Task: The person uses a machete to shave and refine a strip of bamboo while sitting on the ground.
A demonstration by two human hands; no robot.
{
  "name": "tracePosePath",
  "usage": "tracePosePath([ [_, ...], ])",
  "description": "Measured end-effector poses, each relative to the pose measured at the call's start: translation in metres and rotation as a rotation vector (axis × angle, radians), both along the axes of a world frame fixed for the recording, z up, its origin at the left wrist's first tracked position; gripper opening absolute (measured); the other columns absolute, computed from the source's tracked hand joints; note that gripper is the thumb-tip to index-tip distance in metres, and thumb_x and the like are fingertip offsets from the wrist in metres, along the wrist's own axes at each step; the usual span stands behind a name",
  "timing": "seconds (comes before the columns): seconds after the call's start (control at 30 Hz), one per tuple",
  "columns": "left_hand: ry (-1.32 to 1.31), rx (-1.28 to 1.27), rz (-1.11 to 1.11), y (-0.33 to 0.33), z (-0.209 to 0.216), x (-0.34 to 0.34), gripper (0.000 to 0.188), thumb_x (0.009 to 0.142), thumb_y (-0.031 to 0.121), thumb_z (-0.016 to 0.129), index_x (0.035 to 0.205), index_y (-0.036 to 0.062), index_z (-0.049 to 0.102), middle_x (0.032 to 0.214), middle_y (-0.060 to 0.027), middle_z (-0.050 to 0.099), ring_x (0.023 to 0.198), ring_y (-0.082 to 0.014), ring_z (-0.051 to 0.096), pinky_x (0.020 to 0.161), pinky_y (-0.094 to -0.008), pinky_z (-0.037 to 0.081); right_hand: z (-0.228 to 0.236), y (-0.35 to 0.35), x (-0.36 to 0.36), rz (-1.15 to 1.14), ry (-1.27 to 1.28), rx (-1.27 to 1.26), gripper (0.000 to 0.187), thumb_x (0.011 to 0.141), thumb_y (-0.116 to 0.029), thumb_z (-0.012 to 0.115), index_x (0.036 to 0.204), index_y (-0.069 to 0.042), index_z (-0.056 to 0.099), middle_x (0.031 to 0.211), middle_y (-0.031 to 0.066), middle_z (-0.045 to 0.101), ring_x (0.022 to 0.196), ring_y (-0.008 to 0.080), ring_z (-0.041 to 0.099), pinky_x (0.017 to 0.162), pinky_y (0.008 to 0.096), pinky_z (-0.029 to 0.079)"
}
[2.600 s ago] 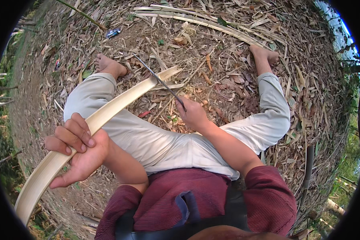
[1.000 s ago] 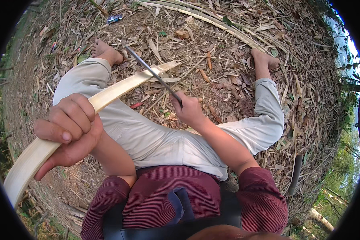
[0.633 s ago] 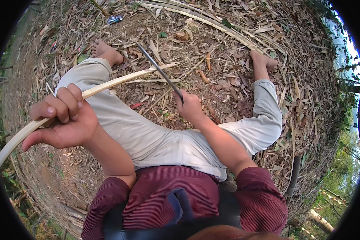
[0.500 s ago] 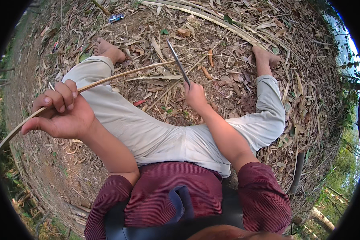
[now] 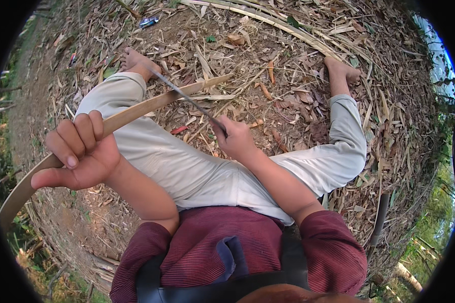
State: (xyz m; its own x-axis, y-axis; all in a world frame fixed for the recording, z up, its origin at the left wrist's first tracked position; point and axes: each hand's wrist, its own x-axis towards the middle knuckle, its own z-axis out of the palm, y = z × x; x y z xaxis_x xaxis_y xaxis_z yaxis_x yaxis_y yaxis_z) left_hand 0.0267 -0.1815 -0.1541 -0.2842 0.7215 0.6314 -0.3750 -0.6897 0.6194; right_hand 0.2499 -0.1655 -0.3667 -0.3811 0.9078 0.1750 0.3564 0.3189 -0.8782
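My left hand (image 5: 83, 151) is closed round a long, pale bamboo strip (image 5: 141, 107), its flat face turned up. The strip slants from the lower left, past my left leg, to a tapered end above the littered ground between my feet. In my right hand (image 5: 235, 139) is the handle of a knife with a long, narrow blade (image 5: 192, 102). That blade points to the far left and crosses the strip beyond my left hand. Whether its edge touches the strip I cannot tell.
Dry leaves and shavings (image 5: 288, 101) cover the ground between my outstretched legs. Long bamboo strips (image 5: 283, 29) lie beyond my feet. A small blue packet (image 5: 148, 22) sits at the far left. To my right is a dark pole (image 5: 379, 219).
The knife has swung left, from pointing away beside the strip's end to lying across the strip. My left hand has turned the strip so its broad face shows.
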Motion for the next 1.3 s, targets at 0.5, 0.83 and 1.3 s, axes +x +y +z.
tracePosePath([
  [0.5, 0.153, 0.1, -0.127, 0.002, -0.006, -0.003, 0.066, 0.098, 0.057, 0.042, 0.05, 0.0128, 0.042, 0.045, 0.0062, 0.033, 0.032, -0.0041, 0.021, 0.036, -0.022, 0.016, 0.003, 0.021, 0.013, -0.015, -0.058, -0.312, 0.022, 0.095, -0.024, 0.06, 0.098, -0.005, 0.069, 0.056, 0.0173, 0.057, 0.048, 0.0335, 0.059, 0.048, 0.0411, 0.044],
  [0.83, 0.284, 0.251, -0.482, 0.008, -0.003, 0.007, 0.054, 0.097, 0.035, 0.058, 0.051, 0.0062, 0.055, 0.042, 0.0051, 0.04, 0.03, -0.0047, 0.029, 0.036, -0.0211, 0.02, 0.056, -0.007, 0.02, 0.164, 0.027, 0.086, 0.02, 0.09, -0.025, 0.067, 0.082, -0.007, 0.063, 0.06, 0.0136, 0.059, 0.052, 0.0326, 0.06, 0.047, 0.0425, 0.046],
  [1.3, 0.496, 0.371, -0.911, 0.025, 0.003, 0.019, 0.044, 0.089, 0.022, 0.071, 0.052, 0.0053, 0.052, 0.048, 0.005, 0.035, 0.036, -0.0054, 0.031, 0.04, -0.0255, 0.014, 0.03, 0.003, 0.039, 0.066, -0.151, -0.028, 0.018, 0.09, -0.024, 0.065, 0.083, -0.007, 0.061, 0.056, 0.0141, 0.059, 0.051, 0.0341, 0.061, 0.047, 0.0446, 0.048],
])
